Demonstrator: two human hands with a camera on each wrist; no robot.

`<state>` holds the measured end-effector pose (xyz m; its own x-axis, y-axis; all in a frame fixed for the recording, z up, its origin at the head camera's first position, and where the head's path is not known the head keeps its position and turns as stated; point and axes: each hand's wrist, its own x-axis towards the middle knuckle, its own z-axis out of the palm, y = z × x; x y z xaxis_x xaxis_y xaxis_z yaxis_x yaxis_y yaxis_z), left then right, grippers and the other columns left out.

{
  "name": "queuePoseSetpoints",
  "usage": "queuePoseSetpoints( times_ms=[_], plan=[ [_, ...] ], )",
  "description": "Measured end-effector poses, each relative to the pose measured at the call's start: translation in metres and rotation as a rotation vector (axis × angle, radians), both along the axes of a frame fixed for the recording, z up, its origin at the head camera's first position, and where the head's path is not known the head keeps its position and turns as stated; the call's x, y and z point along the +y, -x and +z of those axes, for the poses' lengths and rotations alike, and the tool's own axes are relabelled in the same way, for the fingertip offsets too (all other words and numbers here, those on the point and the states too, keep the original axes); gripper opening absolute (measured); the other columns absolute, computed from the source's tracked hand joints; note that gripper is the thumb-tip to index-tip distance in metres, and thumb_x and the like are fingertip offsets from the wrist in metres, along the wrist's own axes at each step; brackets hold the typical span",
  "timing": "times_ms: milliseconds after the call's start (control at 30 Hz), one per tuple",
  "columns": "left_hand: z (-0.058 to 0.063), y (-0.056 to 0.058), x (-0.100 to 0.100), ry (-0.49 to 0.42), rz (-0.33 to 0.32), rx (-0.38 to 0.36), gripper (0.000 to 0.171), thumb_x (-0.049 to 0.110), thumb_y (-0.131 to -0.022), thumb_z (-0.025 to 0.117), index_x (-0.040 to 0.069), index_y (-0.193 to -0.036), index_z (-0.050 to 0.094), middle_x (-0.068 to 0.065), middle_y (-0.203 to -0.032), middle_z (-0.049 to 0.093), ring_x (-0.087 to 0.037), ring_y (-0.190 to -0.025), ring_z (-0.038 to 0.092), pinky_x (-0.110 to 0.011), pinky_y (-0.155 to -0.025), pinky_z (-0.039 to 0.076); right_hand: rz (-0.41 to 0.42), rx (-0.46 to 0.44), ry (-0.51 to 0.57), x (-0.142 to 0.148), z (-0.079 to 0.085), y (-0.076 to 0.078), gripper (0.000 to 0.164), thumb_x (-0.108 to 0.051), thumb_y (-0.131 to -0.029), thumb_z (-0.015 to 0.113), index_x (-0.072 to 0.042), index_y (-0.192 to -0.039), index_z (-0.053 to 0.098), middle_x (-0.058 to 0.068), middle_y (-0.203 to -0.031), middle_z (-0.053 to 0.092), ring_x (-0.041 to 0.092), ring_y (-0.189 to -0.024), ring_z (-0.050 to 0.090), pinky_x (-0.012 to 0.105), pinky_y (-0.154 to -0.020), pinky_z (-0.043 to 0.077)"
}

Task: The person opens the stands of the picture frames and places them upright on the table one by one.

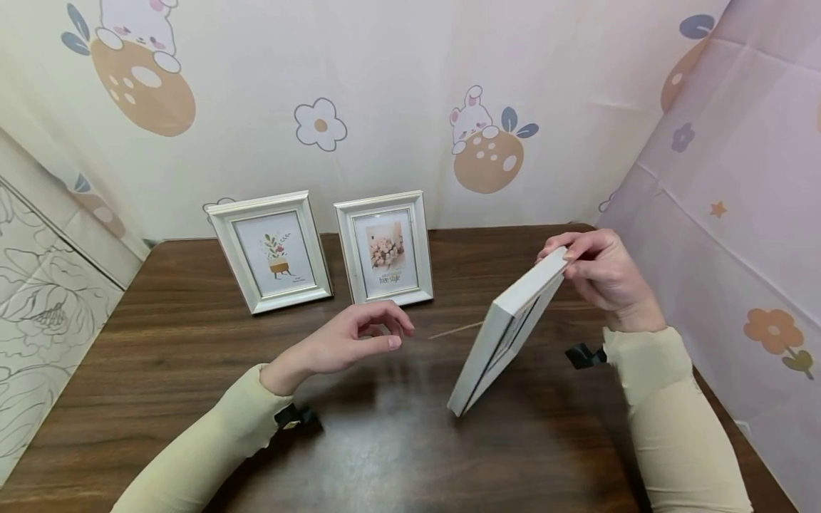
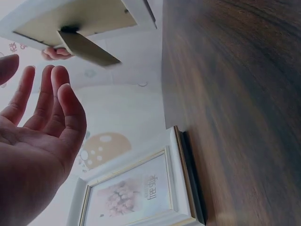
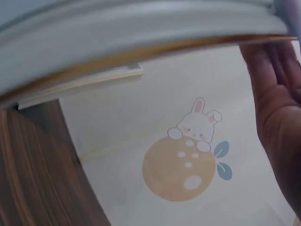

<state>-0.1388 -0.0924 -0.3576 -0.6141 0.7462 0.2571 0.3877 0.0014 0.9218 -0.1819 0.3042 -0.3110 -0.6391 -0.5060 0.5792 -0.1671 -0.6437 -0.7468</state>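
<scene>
My right hand [image 1: 606,274] pinches the upper corner of a white picture frame [image 1: 507,331], which is tilted above the dark wooden table. The frame's beige back [image 2: 84,23] and its easel leg [image 2: 89,49], swung out from the back, show in the left wrist view. Left of that frame, my left hand [image 1: 359,335] hovers with relaxed, slightly bent fingers and holds nothing. Behind the left hand stands a white frame with a flower-bouquet picture [image 1: 385,249]. Farther left is another white frame with a potted-plant picture [image 1: 272,253].
A pale curtain [image 1: 385,57] printed with bunnies and flowers hangs behind the table [image 1: 160,385]. Another printed curtain [image 1: 757,214] borders the right side. White fabric with line-drawn flowers [image 1: 45,320] lies along the left edge.
</scene>
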Motion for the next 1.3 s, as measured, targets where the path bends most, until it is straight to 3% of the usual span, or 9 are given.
queuePoseSetpoints(
  times_ms=[133,400,600,733,1000,1300],
  plan=[
    [-0.001,0.0,-0.002,0.007,0.013,-0.01,0.016,0.005,-0.097,0.062,0.007,-0.112,0.065,-0.003,-0.107,0.066,-0.024,-0.098,0.062,-0.037,-0.08,0.052,-0.129,-0.012,-0.06,0.001,0.001,-0.001,0.021,0.031,-0.081,0.056,0.019,-0.095,0.067,0.029,-0.11,0.067,0.035,-0.104,0.064,0.031,-0.078,0.058],
    [-0.001,0.001,-0.005,0.003,0.022,-0.037,0.015,0.006,-0.098,0.061,0.008,-0.112,0.065,-0.004,-0.108,0.067,-0.032,-0.101,0.061,-0.035,-0.083,0.052,-0.386,-0.074,-0.12,0.004,0.004,-0.001,0.023,0.031,-0.083,0.056,0.016,-0.095,0.069,0.025,-0.106,0.07,0.029,-0.097,0.068,0.027,-0.076,0.057],
    [-0.003,0.003,-0.009,0.009,0.035,-0.052,0.014,0.005,-0.098,0.06,0.008,-0.111,0.066,-0.004,-0.107,0.067,-0.036,-0.101,0.061,-0.036,-0.085,0.052,-0.475,-0.099,-0.11,0.01,0.008,0.0,0.03,0.035,-0.082,0.05,0.018,-0.097,0.069,0.023,-0.106,0.071,0.029,-0.096,0.07,0.029,-0.075,0.058],
    [-0.003,0.003,-0.011,0.013,0.045,-0.055,0.014,0.005,-0.099,0.059,0.008,-0.11,0.066,-0.005,-0.107,0.067,-0.032,-0.1,0.061,-0.035,-0.085,0.052,-0.525,-0.145,-0.067,0.014,0.009,0.002,0.028,0.034,-0.081,0.052,0.019,-0.098,0.069,0.023,-0.104,0.072,0.028,-0.094,0.071,0.028,-0.074,0.058],
    [-0.001,0.003,-0.015,0.057,0.093,-0.047,0.013,0.006,-0.098,0.061,0.01,-0.109,0.066,-0.003,-0.105,0.068,-0.023,-0.099,0.063,-0.035,-0.084,0.052,-0.716,-0.246,-0.016,0.02,0.008,0.011,0.026,0.029,-0.08,0.062,0.017,-0.102,0.069,0.021,-0.099,0.073,0.025,-0.091,0.071,0.028,-0.073,0.059],
    [-0.006,0.007,-0.023,0.165,0.164,-0.007,0.011,0.012,-0.098,0.063,0.016,-0.109,0.066,0.001,-0.105,0.067,-0.018,-0.097,0.062,-0.035,-0.083,0.052,-0.932,-0.352,-0.074,0.022,0.006,0.019,0.022,0.019,-0.077,0.074,0.012,-0.098,0.073,0.014,-0.091,0.075,0.016,-0.075,0.07,0.023,-0.064,0.058]
  ],
)
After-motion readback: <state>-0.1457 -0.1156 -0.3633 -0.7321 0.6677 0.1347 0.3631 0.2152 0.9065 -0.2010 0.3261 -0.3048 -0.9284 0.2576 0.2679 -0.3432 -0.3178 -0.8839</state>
